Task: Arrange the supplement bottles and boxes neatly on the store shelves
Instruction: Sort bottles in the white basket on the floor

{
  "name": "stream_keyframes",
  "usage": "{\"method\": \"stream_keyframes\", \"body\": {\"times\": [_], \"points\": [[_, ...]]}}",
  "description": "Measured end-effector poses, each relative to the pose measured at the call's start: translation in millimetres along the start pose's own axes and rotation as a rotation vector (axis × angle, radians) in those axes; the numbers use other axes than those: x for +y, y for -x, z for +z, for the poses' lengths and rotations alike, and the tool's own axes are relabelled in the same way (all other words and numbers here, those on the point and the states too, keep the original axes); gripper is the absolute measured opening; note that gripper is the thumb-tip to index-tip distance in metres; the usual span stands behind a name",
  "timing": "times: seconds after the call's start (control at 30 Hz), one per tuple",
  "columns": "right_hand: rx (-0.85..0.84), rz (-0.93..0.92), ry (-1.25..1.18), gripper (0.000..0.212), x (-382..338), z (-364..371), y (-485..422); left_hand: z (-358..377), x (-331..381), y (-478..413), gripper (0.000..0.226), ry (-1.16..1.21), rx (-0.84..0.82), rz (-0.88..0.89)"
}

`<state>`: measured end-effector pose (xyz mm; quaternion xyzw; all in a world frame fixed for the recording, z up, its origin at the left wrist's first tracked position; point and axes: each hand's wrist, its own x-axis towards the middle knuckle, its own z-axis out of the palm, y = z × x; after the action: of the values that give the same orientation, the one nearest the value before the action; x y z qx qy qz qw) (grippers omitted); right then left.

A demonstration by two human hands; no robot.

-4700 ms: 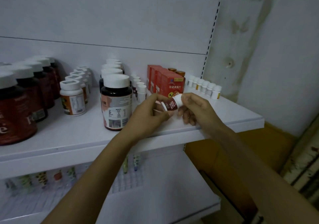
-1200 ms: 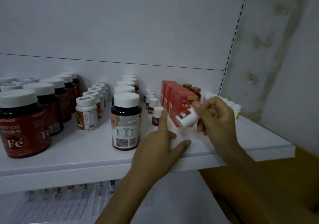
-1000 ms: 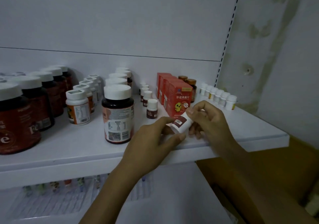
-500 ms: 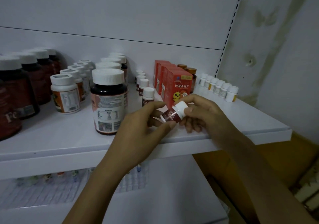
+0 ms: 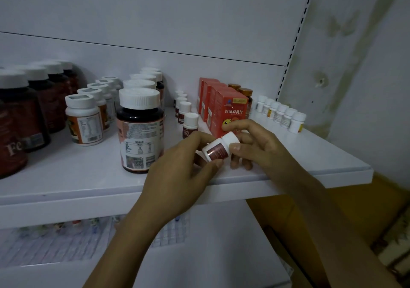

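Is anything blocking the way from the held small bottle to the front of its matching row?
Nothing visible but the holding hands. The left hand and right hand hold the small bottle tilted just in front of the matching row; the red boxes stand to the row's right, not across the path.

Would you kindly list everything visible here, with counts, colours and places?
held bottle: one, white, dark red label, between both hands
small red-label bottles: about five, white caps, left of boxes
red boxes: four, red, mid-shelf row
amber bottles: two, bronze caps, behind boxes
small white bottles: six, white, right end
large dark bottles: about four, white caps, centre row
orange-label bottles: about five, white, left of centre
dark red jars: several, white caps, far left
shelf: one, white
lower-shelf packs: several, pale, blurred
left hand: pinches held bottle's base
right hand: grips its cap
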<state>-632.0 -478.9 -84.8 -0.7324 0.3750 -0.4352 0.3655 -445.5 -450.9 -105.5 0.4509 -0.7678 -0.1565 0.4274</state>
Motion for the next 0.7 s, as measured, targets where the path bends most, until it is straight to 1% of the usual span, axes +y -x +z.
{"method": "stream_keyframes", "body": {"times": [0.1, 0.23, 0.4, 0.57, 0.7], "points": [[0.002, 0.029, -0.003, 0.025, -3.1, 2.7, -0.7, -0.3, -0.3, -0.6, 0.033, -0.004, -0.007, -0.003], [0.003, -0.007, 0.046, 0.018, -1.6, 1.2, 1.2, -0.4, -0.5, -1.3, 0.043, 0.020, -0.015, 0.004], [-0.002, -0.007, -0.005, 0.029, -2.3, 1.9, 2.0, 2.5, -3.4, -1.3, 0.038, -0.031, 0.021, 0.023], [0.017, -0.008, 0.003, 0.027, -2.1, 2.2, 3.5, 3.5, -3.6, -0.2, 0.037, -0.056, 0.045, 0.036], [0.027, -0.016, -0.012, 0.031, -1.8, 0.9, 3.4, 2.8, -3.6, -1.0, 0.038, -0.072, 0.055, 0.034]]}}
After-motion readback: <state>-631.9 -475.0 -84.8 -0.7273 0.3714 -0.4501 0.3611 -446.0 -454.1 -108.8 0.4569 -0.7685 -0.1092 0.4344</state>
